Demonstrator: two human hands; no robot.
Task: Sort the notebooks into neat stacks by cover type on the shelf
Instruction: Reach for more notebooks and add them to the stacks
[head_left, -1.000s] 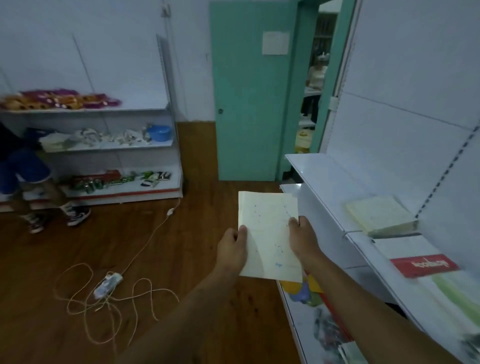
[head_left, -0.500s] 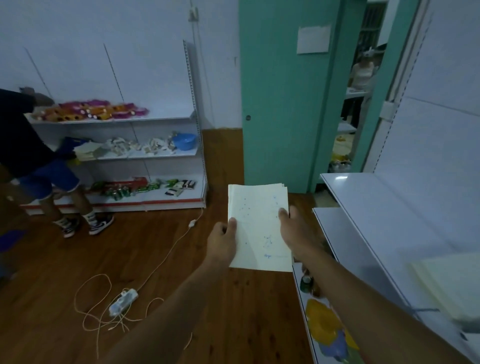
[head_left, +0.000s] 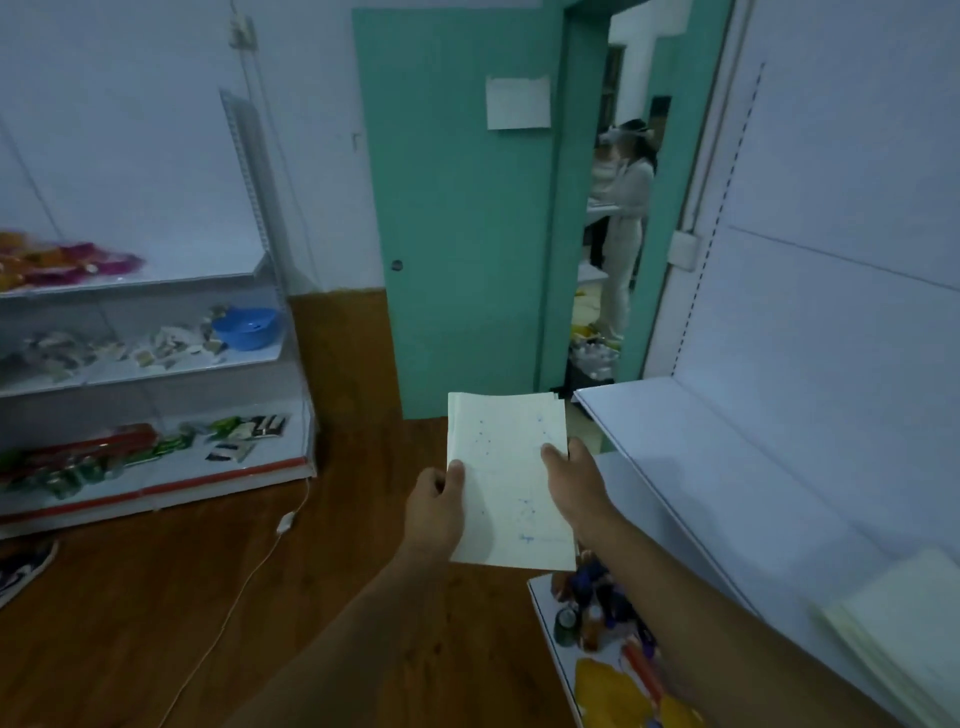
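Observation:
I hold a thin pale notebook with faint blue specks on its cover, out in front of me over the wooden floor. My left hand pinches its left edge with the thumb on top. My right hand grips its right edge. To the right runs a white shelf. A stack of cream notebooks lies on that shelf at the lower right, partly cut off by the frame.
A lower shelf under my right arm carries colourful items. A teal door stands ahead, with a person beyond the doorway. A stocked white rack is at the left. A white cable trails across the floor.
My view has swung up and to the left; the red-labelled notebook on the right shelf has left the frame. Both hands still hold the pale notebook.

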